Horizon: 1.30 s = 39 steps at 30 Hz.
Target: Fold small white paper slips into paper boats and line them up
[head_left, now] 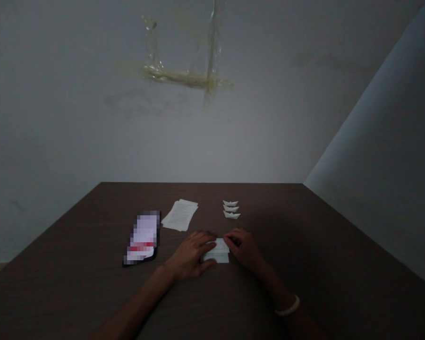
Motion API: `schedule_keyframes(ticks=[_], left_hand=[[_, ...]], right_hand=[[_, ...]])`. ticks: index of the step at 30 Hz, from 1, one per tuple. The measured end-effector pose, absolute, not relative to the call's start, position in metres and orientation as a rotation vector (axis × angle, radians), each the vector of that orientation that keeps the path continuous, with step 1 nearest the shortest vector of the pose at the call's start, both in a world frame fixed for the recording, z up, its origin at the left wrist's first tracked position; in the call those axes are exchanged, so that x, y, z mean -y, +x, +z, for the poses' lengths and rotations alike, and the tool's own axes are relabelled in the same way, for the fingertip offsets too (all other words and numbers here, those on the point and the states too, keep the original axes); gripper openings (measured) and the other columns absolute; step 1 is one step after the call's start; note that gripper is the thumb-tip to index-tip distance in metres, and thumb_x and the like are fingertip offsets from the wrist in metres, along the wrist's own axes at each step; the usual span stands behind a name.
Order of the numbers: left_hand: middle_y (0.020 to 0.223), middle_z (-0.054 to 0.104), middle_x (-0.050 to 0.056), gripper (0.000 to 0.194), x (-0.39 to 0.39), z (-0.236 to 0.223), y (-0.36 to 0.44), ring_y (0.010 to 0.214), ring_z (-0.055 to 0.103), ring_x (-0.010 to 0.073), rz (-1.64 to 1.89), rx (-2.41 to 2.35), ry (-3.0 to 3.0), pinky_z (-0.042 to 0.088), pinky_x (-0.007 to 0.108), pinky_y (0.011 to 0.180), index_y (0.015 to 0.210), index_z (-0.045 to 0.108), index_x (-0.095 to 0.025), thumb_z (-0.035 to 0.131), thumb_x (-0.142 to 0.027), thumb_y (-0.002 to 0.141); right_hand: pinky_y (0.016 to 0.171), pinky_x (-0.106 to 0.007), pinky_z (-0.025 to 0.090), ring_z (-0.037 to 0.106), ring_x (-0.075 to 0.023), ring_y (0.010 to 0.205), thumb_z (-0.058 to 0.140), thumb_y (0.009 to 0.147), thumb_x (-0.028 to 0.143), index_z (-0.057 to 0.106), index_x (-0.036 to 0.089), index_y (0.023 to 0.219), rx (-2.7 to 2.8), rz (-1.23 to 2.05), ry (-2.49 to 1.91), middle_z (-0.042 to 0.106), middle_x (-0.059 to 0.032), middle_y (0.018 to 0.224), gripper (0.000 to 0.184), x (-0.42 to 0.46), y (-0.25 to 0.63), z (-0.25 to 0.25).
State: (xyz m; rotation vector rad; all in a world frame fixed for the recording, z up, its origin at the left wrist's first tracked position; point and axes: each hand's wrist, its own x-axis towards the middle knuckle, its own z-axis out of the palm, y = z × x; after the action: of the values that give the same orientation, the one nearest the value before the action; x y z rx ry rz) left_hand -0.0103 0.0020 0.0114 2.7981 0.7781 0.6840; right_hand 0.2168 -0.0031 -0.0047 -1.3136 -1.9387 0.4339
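Paper sheet [220, 258] at lower centre, apparently part-folded, line across it. Left hand [194, 255] loosely spread over its left edge, not clasping. Right hand [247, 250] fingers bunched at upper-right corner; too dim to tell if pinching. Done: three paper boats [231, 208], just right of centre. Unfolded: paper stack [180, 216], left of centre.
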Motion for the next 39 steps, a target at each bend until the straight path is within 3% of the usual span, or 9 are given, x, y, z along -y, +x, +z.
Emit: schedule_keyframes(ticks=[13, 39], left_hand=[[0.118, 0.063, 0.012, 0.031, -0.0018, 0.0106, -0.0099, 0.113, 0.055, 0.029, 0.645, -0.764, 2.823, 0.046, 0.045, 0.096, 0.112, 0.062, -0.017, 0.061, -0.033, 0.085], [0.116, 0.065, 0.011, 0.022, -0.0002, 0.0134, -0.0076, 0.111, 0.058, 0.0276, 0.652, -0.686, 2.899, 0.047, 0.044, 0.095, 0.105, 0.067, -0.019, 0.056, -0.031, 0.089]], right_hand=[[0.083, -0.032, 0.043, 0.06, -0.0179, 0.086, 0.065, 0.082, 0.02, 0.069, 0.02, 0.086, 2.015, 0.443, -1.258, 0.067, -0.004, 0.088, 0.007, 0.0046, 0.2193, -0.0051], [0.083, -0.032, 0.043, 0.059, -0.018, 0.087, 0.067, 0.077, 0.016, 0.068, 0.021, 0.089, 2.082, 0.433, -1.224, 0.065, -0.0036, 0.09, 0.013, 0.0035, 0.2238, -0.007]])
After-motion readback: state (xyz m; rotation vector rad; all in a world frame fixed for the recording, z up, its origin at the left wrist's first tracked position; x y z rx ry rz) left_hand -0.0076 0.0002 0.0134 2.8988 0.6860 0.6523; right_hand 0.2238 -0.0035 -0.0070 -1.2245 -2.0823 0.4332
